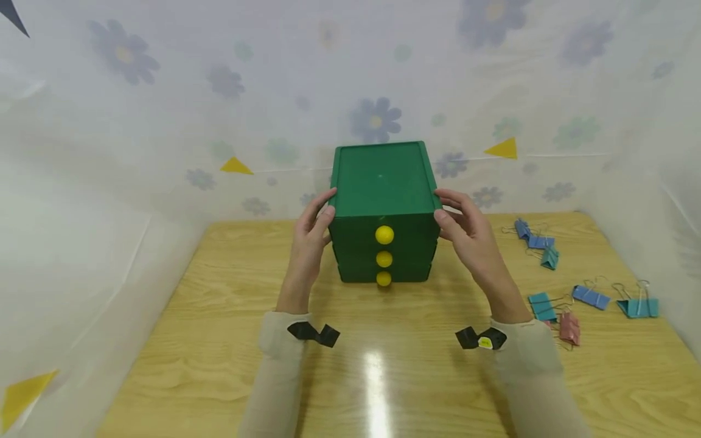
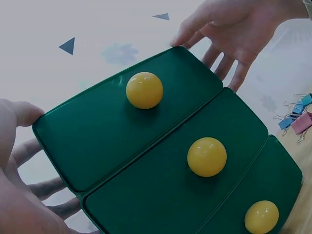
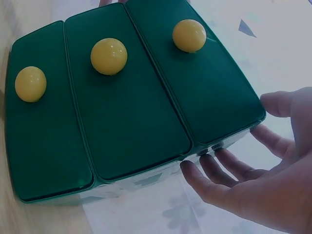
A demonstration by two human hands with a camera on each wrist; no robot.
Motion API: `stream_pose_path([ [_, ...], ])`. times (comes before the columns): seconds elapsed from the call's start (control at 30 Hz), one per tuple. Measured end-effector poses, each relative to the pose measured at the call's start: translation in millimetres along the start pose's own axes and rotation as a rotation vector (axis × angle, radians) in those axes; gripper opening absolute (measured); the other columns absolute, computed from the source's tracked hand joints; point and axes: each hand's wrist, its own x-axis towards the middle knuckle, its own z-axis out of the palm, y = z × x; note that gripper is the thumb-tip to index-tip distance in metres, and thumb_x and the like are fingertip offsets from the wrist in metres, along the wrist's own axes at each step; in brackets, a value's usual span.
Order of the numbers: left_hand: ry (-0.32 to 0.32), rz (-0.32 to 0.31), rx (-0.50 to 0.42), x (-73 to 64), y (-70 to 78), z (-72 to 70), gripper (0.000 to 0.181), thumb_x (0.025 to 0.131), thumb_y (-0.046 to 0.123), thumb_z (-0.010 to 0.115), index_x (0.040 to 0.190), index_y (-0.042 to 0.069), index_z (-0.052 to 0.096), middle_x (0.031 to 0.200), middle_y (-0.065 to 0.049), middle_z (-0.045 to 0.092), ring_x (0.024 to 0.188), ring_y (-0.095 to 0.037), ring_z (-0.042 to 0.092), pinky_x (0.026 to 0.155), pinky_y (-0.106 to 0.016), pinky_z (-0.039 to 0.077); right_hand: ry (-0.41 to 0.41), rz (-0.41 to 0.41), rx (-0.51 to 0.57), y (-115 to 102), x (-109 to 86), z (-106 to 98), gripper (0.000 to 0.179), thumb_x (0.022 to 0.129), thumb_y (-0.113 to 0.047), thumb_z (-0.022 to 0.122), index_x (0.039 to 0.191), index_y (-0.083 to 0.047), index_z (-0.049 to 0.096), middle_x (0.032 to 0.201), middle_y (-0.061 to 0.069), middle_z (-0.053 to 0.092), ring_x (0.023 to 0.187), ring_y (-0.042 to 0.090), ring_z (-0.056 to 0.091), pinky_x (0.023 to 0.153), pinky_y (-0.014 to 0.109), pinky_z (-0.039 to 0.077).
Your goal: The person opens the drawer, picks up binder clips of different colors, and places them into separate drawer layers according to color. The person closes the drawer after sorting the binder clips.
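Green drawer box [image 1: 380,182] with yellow knobs [image 1: 384,259], left hand [image 1: 310,242] spread against its left side, right hand [image 1: 474,241] spread against its right, clips [image 1: 590,297] farther right.

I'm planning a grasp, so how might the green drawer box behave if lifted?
The green drawer box is probably stiff, judging by its straight edges. Its glossy surface may be slippery. Tipped forward, its drawers might slide out, since no latch shows.
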Motion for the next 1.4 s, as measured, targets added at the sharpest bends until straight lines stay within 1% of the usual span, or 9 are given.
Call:
stream_pose_path([
  [0.1,-0.014,-0.005,0.001,1.7,-1.5,-0.9,0.043,0.102,0.027,0.044,0.142,0.012,0.044,0.152,0.001,0.029,0.136,-0.02,0.03,0.098,-0.061,0.032,0.074,-0.032,-0.055,-12,-2.6,8,0.044,0.099,-0.019,0.051,0.14,-0.006,0.043,0.14,0.009,0.041,0.127,0.028,0.042,0.094,0.048,0.043],
  [0.23,-0.042,-0.018,-0.012,5.3,-2.6,-1.4,0.044,0.102,0.029,0.042,0.143,0.013,0.043,0.153,0.002,0.026,0.138,-0.017,0.025,0.099,-0.062,0.03,0.222,-0.123,-0.126,-24,-5.2,19,0.038,0.096,-0.011,0.056,0.131,0.002,0.05,0.133,0.014,0.046,0.121,0.025,0.044,0.096,0.045,0.042],
  [0.33,-0.071,-0.03,-0.039,8.3,-2.8,-1.8,0.045,0.103,0.029,0.041,0.145,0.014,0.04,0.154,0.006,0.023,0.14,-0.018,0.021,0.098,-0.064,0.028,0.299,-0.188,-0.146,-30,-7.0,24,0.032,0.094,-0.006,0.057,0.124,0.005,0.055,0.125,0.017,0.049,0.112,0.024,0.046,0.093,0.037,0.044],
  [0.43,-0.095,-0.048,-0.068,8.8,-3.3,-3.2,0.045,0.103,0.028,0.04,0.146,0.015,0.038,0.154,0.009,0.021,0.14,-0.02,0.019,0.098,-0.065,0.028,0.33,-0.244,-0.129,-31,-9.0,26,0.027,0.093,-0.002,0.057,0.118,0.007,0.058,0.117,0.02,0.052,0.102,0.022,0.049,0.085,0.027,0.046],
  [0.57,-0.107,-0.063,-0.086,5.8,-4.5,-5.3,0.045,0.103,0.027,0.041,0.146,0.014,0.038,0.155,0.004,0.019,0.14,-0.02,0.019,0.097,-0.065,0.028,0.262,-0.255,-0.064,-29,-12.9,29,0.025,0.092,0.0,0.057,0.116,0.006,0.06,0.105,0.02,0.058,0.09,0.02,0.057,0.075,0.023,0.049],
  [0.73,-0.116,-0.067,-0.09,2.0,-5.9,-6.5,0.045,0.103,0.028,0.041,0.146,0.015,0.038,0.153,0.006,0.023,0.139,-0.017,0.021,0.098,-0.065,0.028,0.113,-0.215,-0.075,-26,-16.3,33,0.023,0.094,-0.001,0.056,0.116,0.003,0.06,0.092,0.017,0.064,0.075,0.026,0.062,0.066,0.03,0.053],
  [0.97,-0.106,-0.052,-0.04,1.4,0.0,-7.6,0.045,0.103,0.029,0.041,0.146,0.016,0.039,0.153,0.007,0.024,0.139,-0.017,0.021,0.098,-0.064,0.03,-0.089,-0.122,-0.062,-20,-8.9,44,0.026,0.096,-0.007,0.055,0.12,0.001,0.057,0.09,0.017,0.067,0.071,0.02,0.066,0.065,0.039,0.055],
  [1.17,-0.098,-0.056,-0.031,4.7,2.6,-6.6,0.045,0.102,0.03,0.042,0.145,0.017,0.041,0.152,0.007,0.026,0.139,-0.017,0.023,0.097,-0.064,0.031,-0.141,-0.083,-0.043,-16,-6.7,52,0.026,0.096,-0.01,0.055,0.121,-0.002,0.056,0.092,0.02,0.068,0.073,0.025,0.068,0.065,0.04,0.055],
  [1.4,-0.093,-0.085,-0.047,3.3,2.4,-7.4,0.044,0.102,0.03,0.044,0.144,0.018,0.042,0.153,0.007,0.025,0.139,-0.018,0.022,0.096,-0.065,0.03,-0.125,-0.083,-0.027,-13,-7.4,58,0.024,0.095,-0.008,0.056,0.119,-0.001,0.058,0.097,0.021,0.068,0.084,0.036,0.067,0.073,0.045,0.054],
])
